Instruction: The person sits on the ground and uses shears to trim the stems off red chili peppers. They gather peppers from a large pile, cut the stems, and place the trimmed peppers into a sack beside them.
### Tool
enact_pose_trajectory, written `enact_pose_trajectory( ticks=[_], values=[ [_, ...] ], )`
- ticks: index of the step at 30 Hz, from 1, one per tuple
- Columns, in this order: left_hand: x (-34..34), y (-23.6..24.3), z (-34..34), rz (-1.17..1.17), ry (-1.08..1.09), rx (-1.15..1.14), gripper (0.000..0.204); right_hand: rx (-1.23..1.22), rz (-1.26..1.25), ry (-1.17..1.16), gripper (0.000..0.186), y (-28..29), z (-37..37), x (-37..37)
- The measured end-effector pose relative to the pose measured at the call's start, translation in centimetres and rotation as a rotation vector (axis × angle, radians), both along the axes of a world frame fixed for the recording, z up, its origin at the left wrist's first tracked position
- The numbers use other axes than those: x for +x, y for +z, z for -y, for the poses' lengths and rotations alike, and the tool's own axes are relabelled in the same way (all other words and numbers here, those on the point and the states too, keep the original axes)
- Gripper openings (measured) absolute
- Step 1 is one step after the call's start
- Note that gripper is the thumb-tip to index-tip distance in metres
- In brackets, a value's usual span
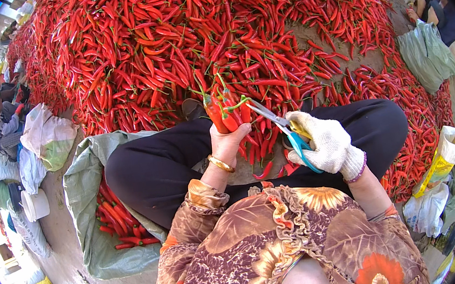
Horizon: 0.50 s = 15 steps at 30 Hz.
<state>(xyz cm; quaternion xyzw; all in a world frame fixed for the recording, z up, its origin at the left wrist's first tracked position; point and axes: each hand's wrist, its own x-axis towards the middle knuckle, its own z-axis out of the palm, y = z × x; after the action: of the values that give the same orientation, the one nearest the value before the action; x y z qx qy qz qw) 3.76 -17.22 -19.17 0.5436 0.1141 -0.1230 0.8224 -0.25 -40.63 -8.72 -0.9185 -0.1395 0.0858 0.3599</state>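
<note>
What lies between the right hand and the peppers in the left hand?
In the head view, the scissors' blades: they reach from the right hand toward the stems of the held peppers. Loose peppers show beneath.

Red chilies (pixel 214 113) approx. upright, blue-hndl. scissors (pixel 277 120) adj.

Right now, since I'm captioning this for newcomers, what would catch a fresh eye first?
The huge heap of glossy red chillies across the top dominates. Below it, near the centre, the bare left hand grips a bunch of green-stemmed red chillies, while the white-gloved right hand beside it holds blue-handled metal scissors.
</note>
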Motion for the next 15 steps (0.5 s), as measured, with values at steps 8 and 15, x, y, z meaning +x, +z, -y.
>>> enact_pose_trajectory(
  ticks=[8, 15],
  values=[
    [-0.1, 0.1, 0.5, -0.066, -0.016, -0.17, 0.025, 0.004, -0.01, 0.01, 0.073, -1.0, -0.7, 0.2],
    [-0.6, -0.3, 1.0, -0.035, -0.129, -0.072, 0.035, -0.033, 0.084, 0.02, 0.069, -1.2, -1.3, 0.4]
  ],
)
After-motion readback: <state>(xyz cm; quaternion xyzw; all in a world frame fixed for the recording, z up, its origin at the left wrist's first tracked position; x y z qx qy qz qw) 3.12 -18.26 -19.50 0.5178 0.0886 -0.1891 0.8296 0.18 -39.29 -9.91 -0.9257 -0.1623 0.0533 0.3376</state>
